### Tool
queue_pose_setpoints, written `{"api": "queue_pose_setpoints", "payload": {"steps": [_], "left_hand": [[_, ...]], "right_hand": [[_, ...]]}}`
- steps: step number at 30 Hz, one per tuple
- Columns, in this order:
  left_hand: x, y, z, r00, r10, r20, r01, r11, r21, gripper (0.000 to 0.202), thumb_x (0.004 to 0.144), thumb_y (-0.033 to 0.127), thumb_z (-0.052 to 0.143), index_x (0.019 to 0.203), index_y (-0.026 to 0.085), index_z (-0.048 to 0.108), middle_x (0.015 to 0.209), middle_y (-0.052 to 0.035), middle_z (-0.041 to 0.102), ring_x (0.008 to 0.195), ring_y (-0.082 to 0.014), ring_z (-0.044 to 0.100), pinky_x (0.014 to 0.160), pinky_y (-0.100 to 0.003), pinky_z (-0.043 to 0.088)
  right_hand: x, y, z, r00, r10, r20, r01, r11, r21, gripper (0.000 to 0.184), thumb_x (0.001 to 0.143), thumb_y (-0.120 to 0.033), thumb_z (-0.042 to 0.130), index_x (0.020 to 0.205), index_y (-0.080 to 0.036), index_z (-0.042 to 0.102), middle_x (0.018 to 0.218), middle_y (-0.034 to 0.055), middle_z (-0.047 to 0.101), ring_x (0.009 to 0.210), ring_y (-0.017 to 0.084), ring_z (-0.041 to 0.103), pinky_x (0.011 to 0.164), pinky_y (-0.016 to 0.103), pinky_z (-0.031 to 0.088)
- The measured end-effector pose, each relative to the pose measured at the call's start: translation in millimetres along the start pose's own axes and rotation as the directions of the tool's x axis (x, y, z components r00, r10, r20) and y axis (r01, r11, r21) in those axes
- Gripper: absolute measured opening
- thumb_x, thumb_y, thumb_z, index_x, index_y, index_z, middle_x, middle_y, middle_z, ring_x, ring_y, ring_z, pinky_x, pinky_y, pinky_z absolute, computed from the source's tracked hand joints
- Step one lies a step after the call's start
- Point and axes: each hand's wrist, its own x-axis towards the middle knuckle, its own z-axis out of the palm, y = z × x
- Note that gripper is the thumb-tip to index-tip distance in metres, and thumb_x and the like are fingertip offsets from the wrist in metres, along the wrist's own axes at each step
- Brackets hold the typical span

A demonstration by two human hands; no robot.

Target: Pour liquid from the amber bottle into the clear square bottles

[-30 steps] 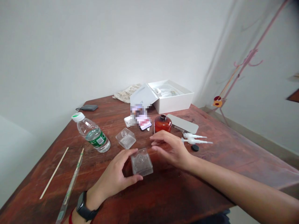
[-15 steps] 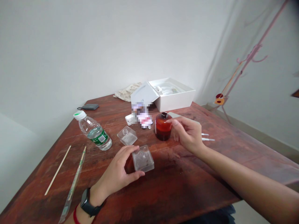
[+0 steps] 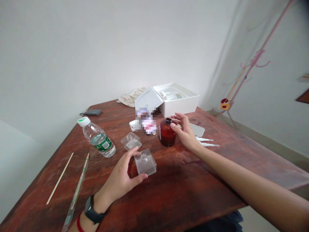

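My left hand is shut on a clear square glass bottle, fingers over its near left corner and thumb under its front edge. My right hand is open at the neck of an amber glass bottle, with a fingertip touching its shoulder and the other fingers spread behind it. That bottle stands upright on the dark red-brown wooden table. A second clear square glass bottle stands a little beyond my left hand, apart from it.
A water bottle lies on the table at the left, near a thin wooden stick and a long thin tube in a plastic sleeve. Behind stand an open white box and a pixelated phone.
My right hand has moved left and up from beside the amber bottle to its neck. My left hand stays on the clear square bottle.
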Motion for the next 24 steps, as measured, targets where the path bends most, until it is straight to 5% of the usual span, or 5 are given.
{"api": "queue_pose_setpoints", "payload": {"steps": [7, 16, 24], "left_hand": [[-2.8, -6.1, 1.8, 0.995, 0.017, -0.096, -0.022, 0.999, -0.045, 0.091, 0.097, 0.053, 0.078, 0.166, 0.028, 0.023, 0.143, -0.0160, 0.067, 0.136, -0.0358, 0.063, 0.121, -0.060, 0.042], [-2.6, -3.8, 1.0, 0.978, 0.009, -0.208, -0.035, 0.992, -0.122, 0.083, 0.100, 0.055, 0.073, 0.165, 0.027, 0.029, 0.140, -0.0150, 0.066, 0.128, -0.0319, 0.065, 0.117, -0.054, 0.047], [-0.3, -4.3, 0.9, 0.980, -0.001, -0.201, -0.020, 0.994, -0.103, 0.073, 0.101, 0.055, 0.071, 0.159, 0.026, 0.038, 0.139, -0.0150, 0.067, 0.125, -0.0321, 0.066, 0.110, -0.051, 0.052]], "right_hand": [[-2.2, 4.3, -2.8, 0.985, 0.003, 0.173, 0.020, 0.991, -0.134, 0.095, 0.071, -0.049, 0.092, 0.147, -0.029, 0.039, 0.149, 0.0174, 0.056, 0.141, 0.038, 0.058, 0.123, 0.062, 0.043], [1.0, 11.0, -2.9, 0.981, 0.050, 0.187, -0.002, 0.969, -0.249, 0.079, 0.067, -0.048, 0.094, 0.132, -0.027, 0.055, 0.132, 0.0124, 0.070, 0.125, 0.038, 0.069, 0.117, 0.061, 0.050], [-1.9, -3.4, -2.5, 0.986, -0.019, 0.164, 0.062, 0.963, -0.262, 0.072, 0.069, -0.050, 0.094, 0.129, -0.026, 0.061, 0.131, 0.0131, 0.073, 0.124, 0.039, 0.070, 0.114, 0.063, 0.052]]}}
